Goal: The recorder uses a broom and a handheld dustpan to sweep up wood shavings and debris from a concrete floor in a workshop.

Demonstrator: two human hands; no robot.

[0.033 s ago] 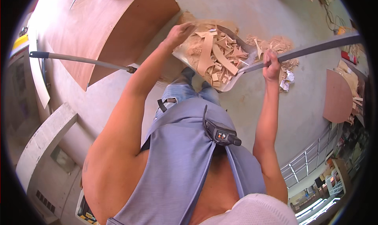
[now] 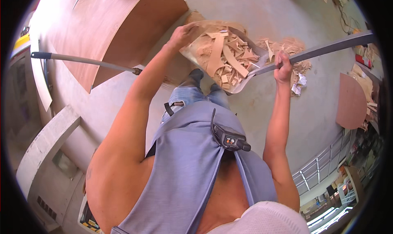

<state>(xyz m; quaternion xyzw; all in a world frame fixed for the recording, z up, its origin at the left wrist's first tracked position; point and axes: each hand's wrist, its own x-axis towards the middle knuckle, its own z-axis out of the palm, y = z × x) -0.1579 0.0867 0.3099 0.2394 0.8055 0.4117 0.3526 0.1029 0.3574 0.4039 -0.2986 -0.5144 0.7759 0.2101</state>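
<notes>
A pale open sack (image 2: 241,86) full of wood offcuts (image 2: 233,62) and sawdust lies in front of my feet. My left hand (image 2: 184,35) is closed on its upper left rim, with the fingertips partly hidden. On the other side, my right hand (image 2: 283,66) wraps round a long flat grey bar (image 2: 327,48). One end of this bar meets the sack's right edge, while the other runs off to the far right. Whether my right hand also pinches the sack, I cannot tell.
Sawdust and scraps (image 2: 297,48) lie beyond my right hand, by a crumpled white paper (image 2: 299,84). A large curved plywood piece (image 2: 118,25) stands at left, with a pole (image 2: 86,61) in front. A rounded brown panel (image 2: 351,101) leans at right near more offcuts.
Hardly anything differs. The sack and the grey bar have shifted very slightly upward in view, and both hands keep their hold.
</notes>
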